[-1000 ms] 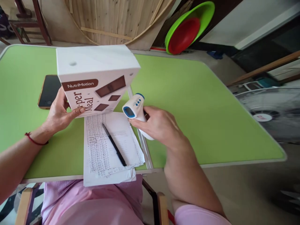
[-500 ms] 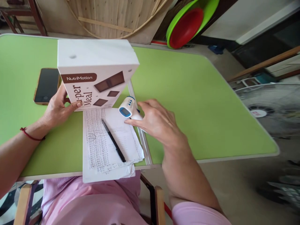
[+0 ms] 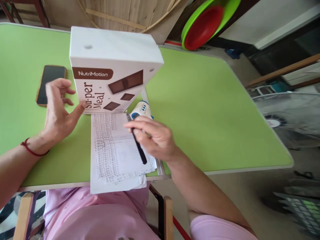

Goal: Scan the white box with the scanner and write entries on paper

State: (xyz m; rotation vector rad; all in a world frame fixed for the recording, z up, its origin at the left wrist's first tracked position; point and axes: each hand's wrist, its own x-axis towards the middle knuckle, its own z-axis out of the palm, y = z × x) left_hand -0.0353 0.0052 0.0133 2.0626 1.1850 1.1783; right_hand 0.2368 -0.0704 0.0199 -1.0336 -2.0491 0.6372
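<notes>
NutriMotion carton (image 3: 112, 71) stands upright on the green counter (image 3: 205, 110), printed face toward the camera; everything below is placed from it. Right hand (image 3: 156, 138), in front of the carton's right corner, is closed around a black pen (image 3: 138, 146), tip end angled down over the filled-in paper form (image 3: 115, 150) that lies directly in front of the carton and overhangs the counter's near edge. Infrared thermometer (image 3: 141, 109) lies on the counter just right of the carton's base, behind the right hand, no hand on it. Left hand (image 3: 58, 110) at the carton's left side, fingers spread wide, holding nothing; thumb tip at or just off the carton's lower left edge, contact not clear. Phone (image 3: 48, 83) lies screen-up left of the carton, behind the left hand. Judging progress: thermometer set down, pen picked up, writing on the form not yet begun. Hard to read: form text too small; pen tip partly covered by fingers; thermometer display mostly hidden by the right hand; at least 1 more sheet under the form, count unclear.
</notes>
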